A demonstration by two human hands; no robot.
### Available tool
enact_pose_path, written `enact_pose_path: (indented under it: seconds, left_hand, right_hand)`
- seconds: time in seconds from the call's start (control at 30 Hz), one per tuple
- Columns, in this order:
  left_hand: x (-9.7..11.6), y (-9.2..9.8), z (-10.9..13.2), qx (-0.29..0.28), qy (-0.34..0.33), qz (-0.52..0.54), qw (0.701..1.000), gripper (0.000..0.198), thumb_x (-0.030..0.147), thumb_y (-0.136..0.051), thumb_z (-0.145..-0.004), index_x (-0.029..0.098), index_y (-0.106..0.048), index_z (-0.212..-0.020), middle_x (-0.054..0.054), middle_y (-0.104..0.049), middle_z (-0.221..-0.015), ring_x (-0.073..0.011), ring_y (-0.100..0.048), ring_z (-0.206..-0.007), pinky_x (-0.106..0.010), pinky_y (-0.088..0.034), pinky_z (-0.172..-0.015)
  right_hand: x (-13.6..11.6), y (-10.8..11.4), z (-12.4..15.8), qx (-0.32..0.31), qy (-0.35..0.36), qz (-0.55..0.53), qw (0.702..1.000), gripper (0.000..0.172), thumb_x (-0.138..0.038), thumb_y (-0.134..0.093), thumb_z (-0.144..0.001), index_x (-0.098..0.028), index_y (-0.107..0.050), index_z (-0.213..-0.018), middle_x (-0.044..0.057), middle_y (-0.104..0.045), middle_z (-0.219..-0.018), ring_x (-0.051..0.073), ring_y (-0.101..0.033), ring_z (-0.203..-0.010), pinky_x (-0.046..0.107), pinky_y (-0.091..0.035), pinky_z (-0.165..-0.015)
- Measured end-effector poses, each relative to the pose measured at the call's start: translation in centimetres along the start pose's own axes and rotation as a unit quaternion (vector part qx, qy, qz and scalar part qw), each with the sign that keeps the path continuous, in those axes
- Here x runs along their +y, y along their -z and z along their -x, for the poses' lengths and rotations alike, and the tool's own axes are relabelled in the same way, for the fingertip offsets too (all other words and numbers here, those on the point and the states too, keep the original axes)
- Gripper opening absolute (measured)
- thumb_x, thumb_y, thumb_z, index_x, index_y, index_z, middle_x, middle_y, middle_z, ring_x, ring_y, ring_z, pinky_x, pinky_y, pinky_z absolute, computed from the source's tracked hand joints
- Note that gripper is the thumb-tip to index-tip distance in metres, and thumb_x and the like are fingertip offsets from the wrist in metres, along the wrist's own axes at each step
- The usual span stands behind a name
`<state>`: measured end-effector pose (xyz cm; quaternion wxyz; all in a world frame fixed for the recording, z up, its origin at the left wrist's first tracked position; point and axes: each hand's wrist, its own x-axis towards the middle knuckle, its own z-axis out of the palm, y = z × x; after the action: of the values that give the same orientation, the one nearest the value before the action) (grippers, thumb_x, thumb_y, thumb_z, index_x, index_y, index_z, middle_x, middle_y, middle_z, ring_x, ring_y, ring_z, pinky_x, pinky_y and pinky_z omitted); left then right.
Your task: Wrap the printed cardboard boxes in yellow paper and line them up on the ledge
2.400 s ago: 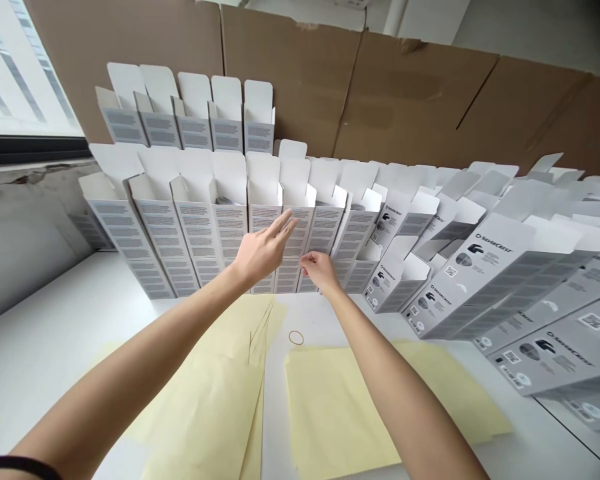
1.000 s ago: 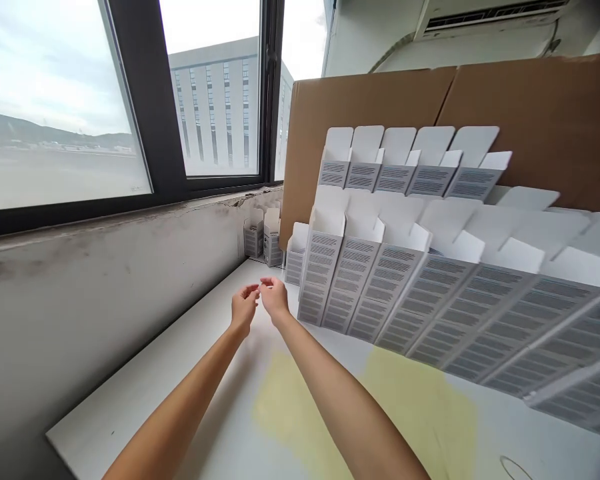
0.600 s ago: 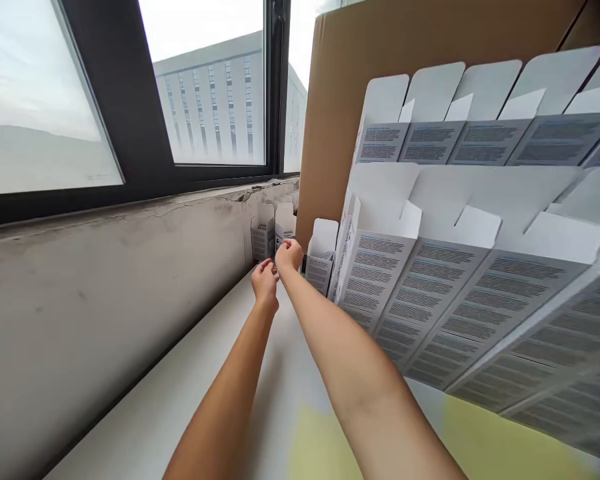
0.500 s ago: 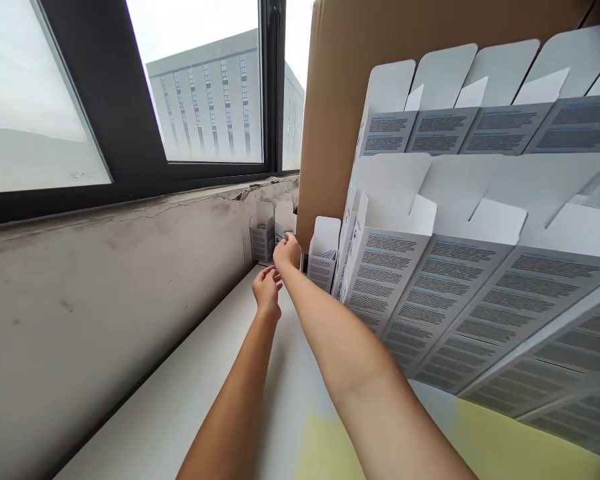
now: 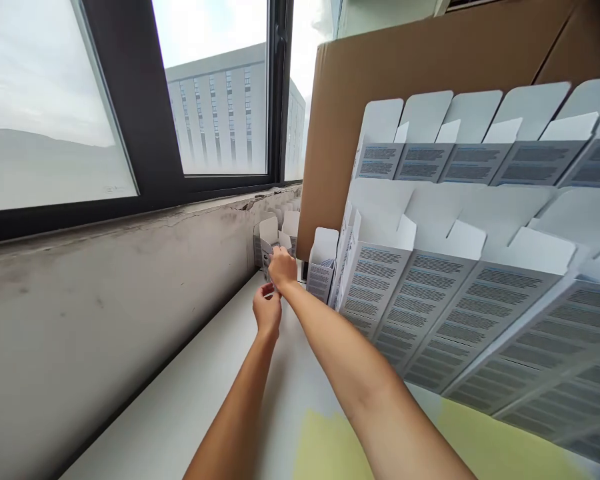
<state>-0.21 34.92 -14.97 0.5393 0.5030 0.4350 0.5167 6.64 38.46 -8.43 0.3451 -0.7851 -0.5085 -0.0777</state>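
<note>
Head view: the right hand (image 5: 283,268) reaches far across the white table (image 5: 200,400), its bent fingers against the near right side of a small open-topped carton (image 5: 267,252). That carton stands just beyond the grip and slightly to its left, its flaps raised, close to the stained wall (image 5: 130,320) under the window (image 5: 225,127). The back of the hand hides most of the fingertips, so I cannot tell whether they are clamped on the cardboard.

Just below and to the left, the left hand (image 5: 267,312) lies near the carton's lower end, fingers and thumb curled with a narrow gap; whether it touches the carton or pinches anything is unclear.

Right of both hands, apart from them, another small carton (image 5: 319,281) holds papers. Beside it run printed tall cartons (image 5: 375,283) with open flaps, before a brown cardboard sheet (image 5: 330,120). Yellow paper (image 5: 330,450) lies nearer the viewer.
</note>
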Motion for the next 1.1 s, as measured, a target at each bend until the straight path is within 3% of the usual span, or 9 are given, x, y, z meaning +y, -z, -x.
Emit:
enact_pose_path:
  seconds: [0.1, 0.2, 0.33, 0.5, 0.63, 0.73, 0.83, 0.97, 1.1]
  left_hand:
    - [1.2, 2.8, 2.2, 0.056, -0.043, -0.081, 0.994, 0.060, 0.024, -0.071, -0.063, 0.013, -0.050, -0.118, -0.020, -0.051, -0.129, -0.0285, -0.056, -0.111, -0.040, -0.046, -0.090]
    - [2.9, 5.8, 5.3, 0.060, -0.090, -0.150, 0.983, 0.079, 0.028, -0.079, -0.052, 0.012, -0.047, -0.122, -0.021, -0.049, -0.131, -0.0352, -0.042, -0.127, -0.045, -0.037, -0.101]
    - [5.3, 8.7, 11.1, -0.017, -0.147, -0.194, 0.970, 0.064, 0.029, -0.074, -0.056, 0.017, -0.053, -0.116, -0.011, -0.060, -0.116, -0.0255, -0.059, -0.103, -0.036, -0.046, -0.088]
    - [8.2, 9.7, 20.4, -0.133, -0.186, -0.224, 0.947, 0.037, 0.032, -0.066, -0.066, 0.018, -0.058, -0.099, -0.006, -0.065, -0.094, -0.0189, -0.061, -0.079, -0.028, -0.047, -0.067]
    - [8.7, 9.2, 27.1, -0.170, -0.130, -0.201, 0.956, 0.041, 0.034, -0.073, -0.061, 0.017, -0.055, -0.093, -0.004, -0.063, -0.090, -0.0163, -0.059, -0.072, -0.028, -0.048, -0.062]
    - [7.9, 8.8, 31.3, -0.205, -0.005, -0.092, 0.974, 0.056, 0.037, -0.082, -0.055, 0.016, -0.053, -0.098, -0.006, -0.061, -0.097, -0.0173, -0.063, -0.078, -0.031, -0.054, -0.066]
    - [6.8, 8.1, 35.1, -0.246, 0.104, -0.001, 0.964, 0.060, 0.039, -0.084, -0.057, 0.014, -0.051, -0.101, -0.008, -0.061, -0.098, -0.0182, -0.065, -0.083, -0.035, -0.058, -0.076]
    - [5.5, 7.2, 38.9, -0.285, 0.171, 0.015, 0.943, 0.058, 0.040, -0.082, -0.062, 0.012, -0.053, -0.103, -0.008, -0.062, -0.094, -0.0146, -0.065, -0.077, -0.034, -0.059, -0.078]
    - [5.0, 7.2, 40.3, -0.353, 0.208, -0.034, 0.911, 0.060, 0.042, -0.083, -0.063, 0.012, -0.058, -0.109, -0.011, -0.063, -0.110, -0.0126, -0.064, -0.076, -0.029, -0.058, -0.078]
  right_hand:
    - [-1.8, 3.2, 3.8, 0.006, 0.033, -0.004, 0.999, 0.016, -0.021, -0.044, -0.096, -0.015, -0.058, -0.099, 0.008, -0.062, -0.104, 0.019, -0.062, -0.088, 0.028, -0.039, -0.070]
    - [-3.3, 6.9, 8.9, 0.004, 0.059, -0.013, 0.998, 0.012, -0.024, -0.048, -0.095, -0.017, -0.058, -0.094, 0.005, -0.063, -0.098, 0.017, -0.060, -0.086, 0.026, -0.038, -0.069]
    - [-4.6, 12.0, 16.1, 0.002, 0.119, -0.045, 0.992, 0.008, -0.021, -0.052, -0.092, -0.017, -0.056, -0.086, 0.003, -0.062, -0.090, 0.015, -0.057, -0.079, 0.026, -0.037, -0.066]
    - [-4.5, 19.1, 24.1, -0.011, 0.179, -0.041, 0.983, 0.011, -0.017, -0.050, -0.090, -0.018, -0.056, -0.081, 0.003, -0.061, -0.086, 0.016, -0.055, -0.074, 0.027, -0.039, -0.065]
    - [-1.0, 25.1, 31.7, 0.032, 0.179, -0.097, 0.979, 0.018, -0.024, -0.048, -0.091, -0.018, -0.057, -0.105, 0.006, -0.060, -0.103, 0.017, -0.059, -0.086, 0.028, -0.046, -0.075]
    - [3.1, 28.0, 38.5, 0.097, 0.078, -0.070, 0.990, 0.057, -0.038, -0.066, -0.078, -0.016, -0.046, -0.127, 0.012, -0.054, -0.121, 0.026, -0.052, -0.111, 0.038, -0.047, -0.091]
    - [6.3, 28.7, 44.1, 0.066, -0.018, -0.007, 0.998, 0.089, -0.045, -0.078, -0.061, -0.015, -0.039, -0.135, 0.016, -0.048, -0.132, 0.034, -0.044, -0.121, 0.050, -0.041, -0.100]
    - [8.7, 28.5, 47.6, 0.034, -0.095, -0.073, 0.992, 0.070, -0.039, -0.070, -0.072, -0.020, -0.040, -0.132, 0.012, -0.052, -0.125, 0.026, -0.054, -0.113, 0.041, -0.050, -0.090]
    - [10.6, 29.4, 48.5, 0.034, -0.121, -0.138, 0.982, 0.068, -0.034, -0.073, -0.068, -0.019, -0.043, -0.126, 0.010, -0.051, -0.122, 0.020, -0.057, -0.106, 0.032, -0.053, -0.084]
